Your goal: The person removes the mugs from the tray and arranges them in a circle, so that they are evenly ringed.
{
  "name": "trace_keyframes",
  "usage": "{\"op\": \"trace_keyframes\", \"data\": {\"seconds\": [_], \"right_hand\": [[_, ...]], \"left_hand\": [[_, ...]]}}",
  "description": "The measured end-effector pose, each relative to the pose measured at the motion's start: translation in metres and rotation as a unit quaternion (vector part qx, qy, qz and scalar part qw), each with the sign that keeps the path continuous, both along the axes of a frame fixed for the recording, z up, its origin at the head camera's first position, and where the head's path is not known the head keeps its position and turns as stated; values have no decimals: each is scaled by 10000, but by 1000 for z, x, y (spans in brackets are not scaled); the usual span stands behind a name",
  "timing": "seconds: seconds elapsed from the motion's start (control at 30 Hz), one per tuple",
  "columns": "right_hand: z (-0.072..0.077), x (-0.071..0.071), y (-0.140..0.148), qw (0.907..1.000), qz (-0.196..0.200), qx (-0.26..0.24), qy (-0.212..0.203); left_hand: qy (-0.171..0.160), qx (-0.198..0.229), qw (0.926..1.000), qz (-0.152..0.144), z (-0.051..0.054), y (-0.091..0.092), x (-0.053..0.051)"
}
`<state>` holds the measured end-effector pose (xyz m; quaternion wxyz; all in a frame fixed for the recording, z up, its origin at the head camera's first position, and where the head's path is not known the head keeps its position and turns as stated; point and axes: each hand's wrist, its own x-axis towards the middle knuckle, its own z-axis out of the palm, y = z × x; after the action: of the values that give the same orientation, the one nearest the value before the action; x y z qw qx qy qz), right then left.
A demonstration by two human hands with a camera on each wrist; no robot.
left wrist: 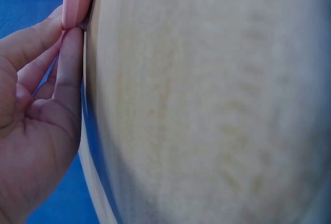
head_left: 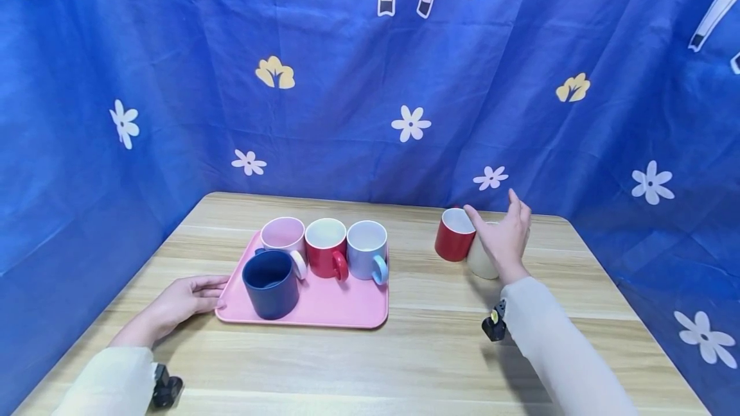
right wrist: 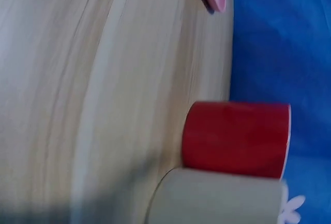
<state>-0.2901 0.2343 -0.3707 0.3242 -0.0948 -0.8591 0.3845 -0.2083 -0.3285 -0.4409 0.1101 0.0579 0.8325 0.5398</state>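
"Mug (head_left: 481, 262), cream one: where?"
"Right of the tray (head_left: 347, 310), upright, by the nearer right hand (head_left: 507, 236), spread wide and gripping nothing."
"Left hand (head_left: 180, 300)?"
"Across the tray, pinching its left rim."

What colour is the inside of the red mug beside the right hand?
White; the inside of that red mug shows best in the head view.
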Motion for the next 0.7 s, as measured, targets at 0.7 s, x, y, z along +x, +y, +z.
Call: {"op": "trace_keyframes", "data": {"seconds": [0.7], "right_hand": [[3,13,-79,9825,1795,496,-102]], "left_hand": [[-35,-63,9999,91,1,1,1]]}}
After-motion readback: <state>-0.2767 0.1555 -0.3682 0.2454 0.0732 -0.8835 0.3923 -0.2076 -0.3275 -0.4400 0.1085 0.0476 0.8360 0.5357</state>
